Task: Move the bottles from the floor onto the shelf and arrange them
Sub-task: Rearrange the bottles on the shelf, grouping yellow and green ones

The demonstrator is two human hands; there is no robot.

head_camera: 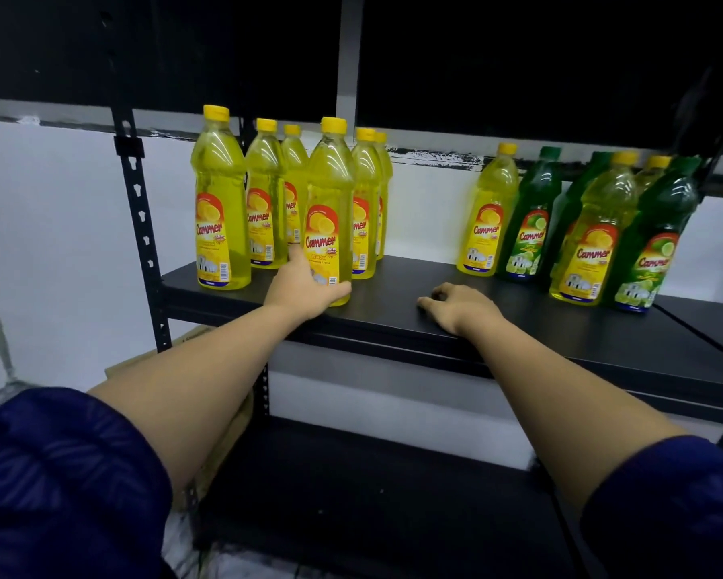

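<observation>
Head view: black metal shelf [393,311] seen from in front and a little above, both forearms reaching onto it.
Left hand [305,286]: wrapped round the base of the front yellow bottle [330,211] — thumb across the near side under the label, index finger [296,254] pointing up along the bottle's left side; the other fingers are behind the bottle, so how far they curl I cannot tell.
Front yellow bottle: upright on the shelf near its front edge, yellow cap on, "Cammer" label facing the camera.
Right hand [462,305]: palm down on the bare shelf board near the front edge, fingers loosely bent with the tips touching the surface, holding nothing; well apart from any bottle.
Left group: five more yellow bottles [222,202] stand upright just beside and behind the held one, close together.
Right group: yellow bottles and green bottles [535,219] mixed at the right end of the shelf — they appear tilted, probably from the wide lens.
Sleeves: dark blue sleeves [59,474] pushed up on both arms.
Lower shelf [351,495]: black board beneath.
Cardboard box [151,365]: partly seen behind the left forearm, at the shelf's left post.
</observation>
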